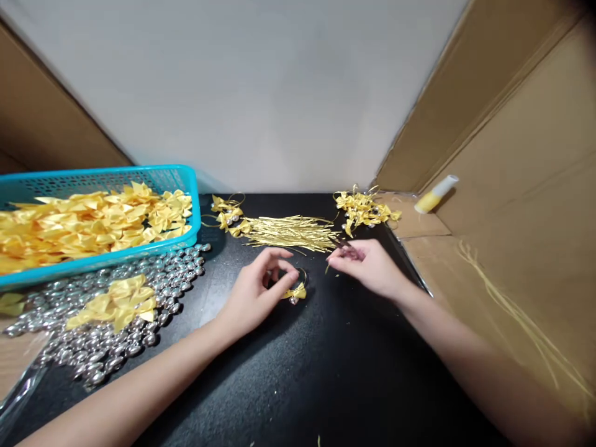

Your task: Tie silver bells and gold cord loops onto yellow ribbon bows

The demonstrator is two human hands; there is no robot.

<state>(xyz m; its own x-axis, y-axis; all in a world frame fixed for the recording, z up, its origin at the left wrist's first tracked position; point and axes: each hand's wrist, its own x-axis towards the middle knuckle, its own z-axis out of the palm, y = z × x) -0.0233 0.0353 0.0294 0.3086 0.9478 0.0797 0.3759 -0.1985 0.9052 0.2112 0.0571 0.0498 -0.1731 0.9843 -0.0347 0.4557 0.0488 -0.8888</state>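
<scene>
In the middle of the black tabletop, my left hand (261,285) pinches a gold cord loop between thumb and fingers. A yellow ribbon bow (298,291) with a small silver bell (293,300) hangs at that loop, close to the table. To its right, my right hand (365,267) is closed around small dark snips (343,243), whose pointed tips face up and left. A short bit of gold cord (327,268) shows by the right fingertips. Just beyond both hands lies a bundle of gold cords (293,233).
A turquoise basket (194,205) full of yellow bows stands left, with many silver bells (93,360) and loose bows (121,301) before it. Corded bows lie in piles at back left (228,214) and back right (365,210). A yellow-and-white tube (436,194) stands right, by cardboard walls (521,136).
</scene>
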